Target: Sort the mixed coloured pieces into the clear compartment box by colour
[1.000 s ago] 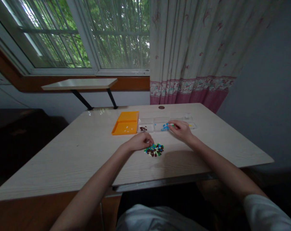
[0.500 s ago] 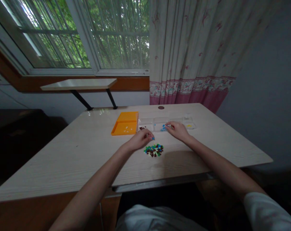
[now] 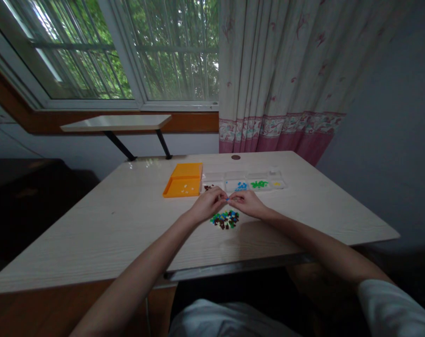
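A small heap of mixed coloured beads point(image 3: 225, 219) lies on the pale wooden table point(image 3: 135, 234). Just behind it my left hand point(image 3: 208, 203) and my right hand point(image 3: 246, 203) meet fingertip to fingertip, both pinched, with a tiny blue bead between them. Which hand grips it I cannot tell. Beyond them stands a clear compartment tray point(image 3: 243, 182) with brown, blue, green and yellow beads sorted in separate cells.
An orange lid point(image 3: 184, 180) with a few light beads lies left of the tray. A small shelf on black brackets point(image 3: 115, 122) juts out under the window. A curtain point(image 3: 279, 75) hangs at the back right. The table's front edge is close to my lap.
My right hand has pulled back from the tray's blue cell to meet my left hand. My left hand has lifted off the heap with a blue bead and shifted slightly right.
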`<state>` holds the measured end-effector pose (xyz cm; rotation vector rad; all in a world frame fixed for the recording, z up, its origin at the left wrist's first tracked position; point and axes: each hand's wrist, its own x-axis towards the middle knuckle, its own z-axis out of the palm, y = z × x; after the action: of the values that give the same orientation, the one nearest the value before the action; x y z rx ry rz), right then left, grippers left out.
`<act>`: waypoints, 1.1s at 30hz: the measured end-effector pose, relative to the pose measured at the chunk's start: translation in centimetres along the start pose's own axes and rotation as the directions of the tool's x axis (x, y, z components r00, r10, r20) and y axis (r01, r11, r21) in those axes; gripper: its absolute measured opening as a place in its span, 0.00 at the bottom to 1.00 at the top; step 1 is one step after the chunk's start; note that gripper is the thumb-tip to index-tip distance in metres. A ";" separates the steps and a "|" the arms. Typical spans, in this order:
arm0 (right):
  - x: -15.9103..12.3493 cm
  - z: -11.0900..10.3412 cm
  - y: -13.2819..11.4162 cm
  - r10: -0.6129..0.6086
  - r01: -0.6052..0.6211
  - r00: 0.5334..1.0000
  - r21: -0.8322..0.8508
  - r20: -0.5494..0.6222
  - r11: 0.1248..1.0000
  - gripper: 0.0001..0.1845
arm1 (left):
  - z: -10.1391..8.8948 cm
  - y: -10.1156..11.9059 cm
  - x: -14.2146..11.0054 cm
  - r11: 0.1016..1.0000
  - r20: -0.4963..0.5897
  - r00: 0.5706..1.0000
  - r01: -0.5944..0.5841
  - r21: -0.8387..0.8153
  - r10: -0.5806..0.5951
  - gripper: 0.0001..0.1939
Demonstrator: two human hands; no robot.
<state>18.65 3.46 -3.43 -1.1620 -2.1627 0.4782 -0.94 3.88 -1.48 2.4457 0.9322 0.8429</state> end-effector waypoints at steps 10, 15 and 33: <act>-0.3 -2.4 0.4 -0.141 0.088 0.967 -0.240 -0.211 0.967 0.15 | -0.4 -0.4 0.0 0.999 -0.044 0.998 0.049 0.020 -0.048 0.07; -0.5 -4.4 1.1 -0.213 0.089 0.922 -0.358 -0.324 0.930 0.17 | -0.5 -0.5 -0.1 0.999 0.169 0.985 -0.036 0.009 0.034 0.09; 0.2 -4.1 2.7 -0.161 0.032 0.929 -0.361 -0.333 0.932 0.16 | 0.1 -0.5 -0.3 0.995 0.314 0.946 -0.094 0.036 0.078 0.13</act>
<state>23.02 5.22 -1.89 -1.2074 -2.0134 -0.1687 -1.31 4.06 -1.93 2.5787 0.7422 0.4415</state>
